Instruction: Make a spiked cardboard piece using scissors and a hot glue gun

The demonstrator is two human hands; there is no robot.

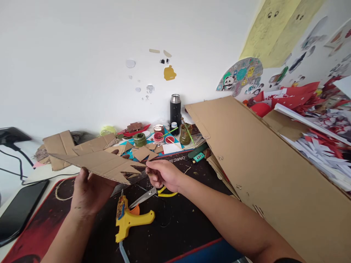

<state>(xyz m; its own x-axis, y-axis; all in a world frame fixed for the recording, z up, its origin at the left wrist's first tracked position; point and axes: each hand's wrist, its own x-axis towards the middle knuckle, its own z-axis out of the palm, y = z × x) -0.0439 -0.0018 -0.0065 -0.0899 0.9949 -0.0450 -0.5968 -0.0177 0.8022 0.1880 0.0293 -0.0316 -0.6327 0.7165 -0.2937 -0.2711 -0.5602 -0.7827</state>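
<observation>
Cluttered desk (175, 226), white wall | left hand (87, 191) holds cardboard cutout (101, 164) from below at 9 o'clock | right hand (163, 174) fingers pinch its jagged tip | step: checking cut shape | next likely needs scissors (142, 198) at 6 o'clock

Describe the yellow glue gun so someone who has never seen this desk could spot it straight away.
Start at the dark desk mat in front of the person. Just below the left hand and the jagged cardboard piece it holds lies the glue gun, beside the scissors. It is the only bright yellow, pistol-shaped tool there.
</observation>
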